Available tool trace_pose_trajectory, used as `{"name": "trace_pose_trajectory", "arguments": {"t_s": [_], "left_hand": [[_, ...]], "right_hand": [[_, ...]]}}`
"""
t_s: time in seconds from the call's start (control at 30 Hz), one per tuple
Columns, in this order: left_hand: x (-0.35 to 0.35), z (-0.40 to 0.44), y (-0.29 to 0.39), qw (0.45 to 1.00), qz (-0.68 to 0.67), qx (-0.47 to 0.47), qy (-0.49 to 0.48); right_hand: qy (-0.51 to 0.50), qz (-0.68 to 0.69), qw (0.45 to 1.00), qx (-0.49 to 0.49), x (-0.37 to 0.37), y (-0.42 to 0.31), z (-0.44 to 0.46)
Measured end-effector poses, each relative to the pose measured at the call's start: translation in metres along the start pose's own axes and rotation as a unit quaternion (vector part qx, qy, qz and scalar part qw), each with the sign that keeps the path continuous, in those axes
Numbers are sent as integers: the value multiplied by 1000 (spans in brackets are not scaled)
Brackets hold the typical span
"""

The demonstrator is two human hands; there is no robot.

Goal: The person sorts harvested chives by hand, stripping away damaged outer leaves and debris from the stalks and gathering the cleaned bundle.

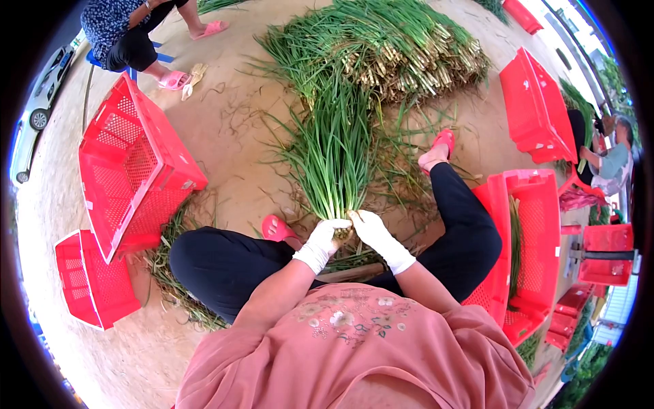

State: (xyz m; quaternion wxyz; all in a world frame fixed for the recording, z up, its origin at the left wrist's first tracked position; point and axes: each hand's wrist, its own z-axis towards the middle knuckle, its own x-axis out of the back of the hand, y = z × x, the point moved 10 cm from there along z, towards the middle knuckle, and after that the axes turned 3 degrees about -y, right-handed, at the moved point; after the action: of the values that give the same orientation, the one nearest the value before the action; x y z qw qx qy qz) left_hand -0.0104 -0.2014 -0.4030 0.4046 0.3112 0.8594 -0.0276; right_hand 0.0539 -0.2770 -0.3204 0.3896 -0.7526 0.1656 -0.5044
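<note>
My left hand (327, 237), in a white glove, is closed around the white root ends of a bunch of scallions (332, 160). Against the same ends, my gloved right hand (372, 230) pinches the stems from the other side. The bunch's long green leaves fan forward over the ground, toward a large heap of scallions (402, 51) whose pale root ends face right. My fingers partly hide the bunch's lowest ends.
Red plastic crates stand on the left (139, 167), farther left (102, 279), and at my right (538, 238), that one holding some greens. Another crate (535, 105) lies beyond. Loose leaves litter the ground. A seated person (119, 31) is at upper left, another (613, 163) at far right.
</note>
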Motion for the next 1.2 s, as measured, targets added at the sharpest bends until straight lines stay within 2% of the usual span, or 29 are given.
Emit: {"name": "trace_pose_trajectory", "arguments": {"t_s": [0.07, 0.1, 0.13, 0.17, 0.2, 0.27, 0.37, 0.47, 0.53, 0.57, 0.6, 0.63, 0.67, 0.7, 0.73, 0.8, 0.83, 0.87, 0.93, 0.97, 1.0, 1.03, 1.07, 1.1, 1.13, 1.17, 1.2], "left_hand": [[4, 2, -3, 1000, -11, 8, 5], [6, 3, -3, 1000, -11, 8, 5], [7, 5, -5, 1000, -11, 15, -1], [5, 5, -7, 1000, -10, 22, -7], [5, 5, -8, 1000, -9, 23, -8], [-2, -3, -6, 1000, 9, 20, 10], [-12, -15, -3, 1000, 23, 5, 9], [-5, -4, 1, 999, 29, -14, 2], [3, 0, 4, 1000, 11, -9, 2], [5, 1, 5, 1000, 26, -9, -8], [6, 3, 4, 999, 40, -9, -18], [4, 1, 2, 999, 41, -9, -18], [4, -4, 5, 998, 56, -31, 6], [3, -8, 10, 996, 71, -55, 28], [-1, -12, 10, 995, 74, -55, 28], [-10, -26, 16, 992, 92, -80, 36], [-17, -44, 21, 989, 97, -81, 79], [-16, -47, 23, 988, 101, -84, 79], [-16, -56, 35, 978, 142, -133, 72], [-18, -64, 39, 977, 135, -142, 87], [-16, -68, 42, 976, 137, -145, 89], [-13, -71, 45, 977, 140, -136, 83], [-12, -74, 47, 979, 143, -125, 77], [-14, -82, 51, 981, 122, -124, 83], [-14, -84, 57, 980, 138, -134, 57], [-12, -89, 61, 979, 137, -137, 56], [-9, -96, 65, 979, 137, -140, 54]], "right_hand": [[18, 31, 999, 20, 6, -4, -1], [-74, 187, 974, -105, -10, 21, -7], [-162, 333, 901, -225, -26, 24, -22], [-190, 382, 867, -258, -26, 15, -31], [-189, 382, 867, -258, -22, 15, -33], [-229, 442, 823, -273, -26, 13, -42], [-254, 372, 857, -249, -21, 7, -41], [-322, 396, 823, -249, -15, -18, -59], [-348, 334, 842, -241, -12, -25, -64], [-276, 140, 941, -134, 6, -13, -47], [-186, -63, 980, -19, 20, -7, -35], [-23, -277, 960, 12, 42, -6, -31], [48, -201, 978, 26, 55, -10, -22], [18, -3, 1000, -19, 51, 4, -10], [-14, 196, 978, -64, 42, 1, 2], [58, 2, 995, 85, 52, -40, 17], [49, -87, 994, 43, 51, -50, 22], [52, -84, 994, 46, 48, -43, 30], [29, -161, 968, 190, 28, -49, 43], [85, -112, 982, 128, 48, -49, 45], [119, -136, 980, 82, 50, -22, 61], [197, -147, 961, 125, 74, -20, 60], [204, -40, 977, 38, 101, 10, 69], [282, 135, 949, -32, 106, 98, 83], [304, 302, 902, -49, 128, 131, 78], [341, 459, 819, -57, 149, 163, 71], [342, 546, 757, -112, 166, 169, 57]]}}
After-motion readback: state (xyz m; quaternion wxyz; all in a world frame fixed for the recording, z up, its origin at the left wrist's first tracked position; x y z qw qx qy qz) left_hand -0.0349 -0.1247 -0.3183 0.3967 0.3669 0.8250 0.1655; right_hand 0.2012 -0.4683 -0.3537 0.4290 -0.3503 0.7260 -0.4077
